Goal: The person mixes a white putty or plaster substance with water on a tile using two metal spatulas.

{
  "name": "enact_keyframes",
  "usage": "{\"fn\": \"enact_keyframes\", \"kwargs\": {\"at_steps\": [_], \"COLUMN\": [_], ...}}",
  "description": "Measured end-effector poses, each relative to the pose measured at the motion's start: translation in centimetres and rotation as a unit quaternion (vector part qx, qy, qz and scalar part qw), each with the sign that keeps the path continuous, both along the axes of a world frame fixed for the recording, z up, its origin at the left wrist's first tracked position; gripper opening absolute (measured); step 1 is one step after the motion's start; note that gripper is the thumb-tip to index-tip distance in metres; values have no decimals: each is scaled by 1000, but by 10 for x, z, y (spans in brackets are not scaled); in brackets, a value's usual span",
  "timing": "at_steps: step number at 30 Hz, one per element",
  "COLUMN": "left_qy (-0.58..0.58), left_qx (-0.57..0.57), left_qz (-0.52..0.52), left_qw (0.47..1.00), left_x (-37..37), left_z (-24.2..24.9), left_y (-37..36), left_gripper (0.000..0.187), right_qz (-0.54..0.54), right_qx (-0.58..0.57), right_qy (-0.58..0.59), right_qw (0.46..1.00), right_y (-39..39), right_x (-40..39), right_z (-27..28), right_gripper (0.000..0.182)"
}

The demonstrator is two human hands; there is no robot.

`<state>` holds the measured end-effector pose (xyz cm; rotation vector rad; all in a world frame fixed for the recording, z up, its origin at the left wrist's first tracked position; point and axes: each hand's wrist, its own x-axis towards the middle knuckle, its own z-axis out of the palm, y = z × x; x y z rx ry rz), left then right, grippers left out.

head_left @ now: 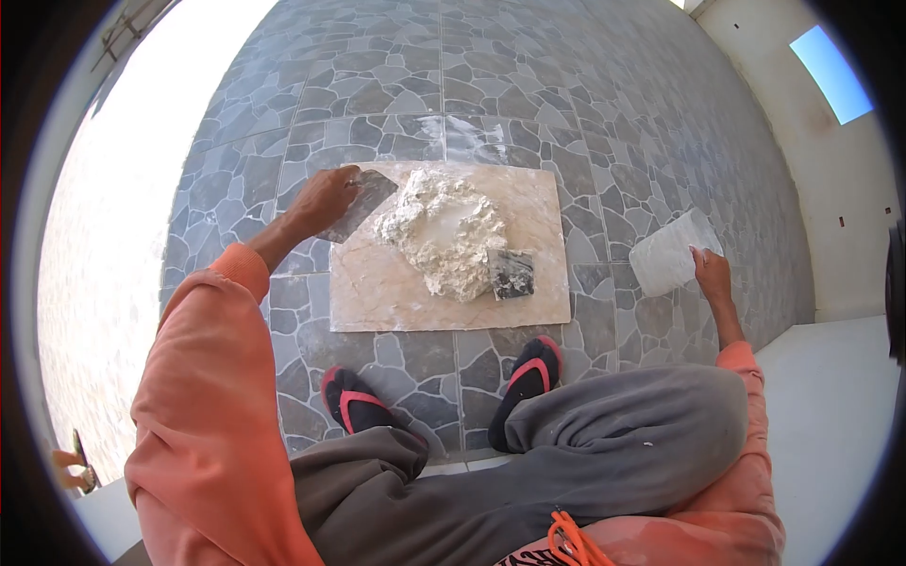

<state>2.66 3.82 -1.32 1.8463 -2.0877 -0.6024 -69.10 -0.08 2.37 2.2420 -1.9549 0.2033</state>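
Note:
A heap of wet white paste [444, 231] with a paler, wetter middle lies on a beige marbled board [377, 302]. My left hand [328, 200] grips a thin grey plate [366, 203] by its upper edge, at the board's left side beside the heap. A dark square plate [512, 274] smeared with white rests against the heap's lower right. Off to the right of the board, my right hand [710, 272] is closed on the edge of a whitish container [676, 253], whose inside cannot be made out.
Grey stone-patterned tiles [377, 94] surround the board, with white smears beyond its far edge. My feet in red-strapped sandals [359, 404] stand at the near edge. A pale wall [802, 170] rises at the right. Part of another person's hand [68, 464] shows at the lower left.

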Motion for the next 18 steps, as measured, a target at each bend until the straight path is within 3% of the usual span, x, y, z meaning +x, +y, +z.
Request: {"fn": "enact_keyframes", "kwargs": {"at_steps": [4,9,13,16,18], "left_qy": [68,186,228,232,238], "left_qx": [-7,-14,-15,19,49], "left_qz": [84,138,160,150,145], "left_qw": [994,973,960,961,959], "left_x": [8,7,2,-8,-18], "left_z": [-5,-23,-39,-39,-32], "left_y": [9,8,3,0,1], "left_gripper": [36,52,61,66,67], "right_qz": [-100,-152,-187,-146,-150], "right_qx": [-40,9,61,11,-49], "right_qy": [36,29,29,241,212], "right_qw": [994,988,980,959,965], "right_y": [23,60,72,74,56], "right_x": [-68,-94,-86,-52,-2], "right_z": [-35,-48,-41,-24,-12], "right_gripper": [49,48,47,45,41]}}
